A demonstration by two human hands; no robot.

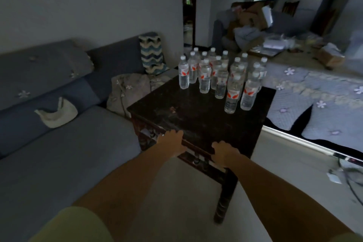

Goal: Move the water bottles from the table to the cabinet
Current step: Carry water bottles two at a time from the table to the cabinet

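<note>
Right now both hands are on the near edge of a dark wooden worktop [196,116]. The left hand [171,142] lies over the edge with its fingers curled down around the rim, gripping it. The right hand [224,153] does the same a little farther along the same edge, fingers wrapped over the rim and thumb side toward the top. Both bare forearms reach forward from the bottom of the view, and a pale yellow-green sleeve [74,226] shows at the lower left.

The water bottles [222,76] stand upright in a tight cluster on the far part of the worktop, well apart from the hands. They are clear with white caps and white labels marked in red, set in rough rows; the exact count is hard to tell because the rear ones overlap. The two nearest bottles stand side by side toward the right edge.

A grey-blue sofa [59,143] runs along the left, just beside the worktop, with a zigzag-patterned cushion [152,53] at its far end and a pale cloth [57,113] on its backrest. To the right lies a quilted floral cover [318,92], and beyond it a cluttered, blurred heap of boxes [253,17].
</note>
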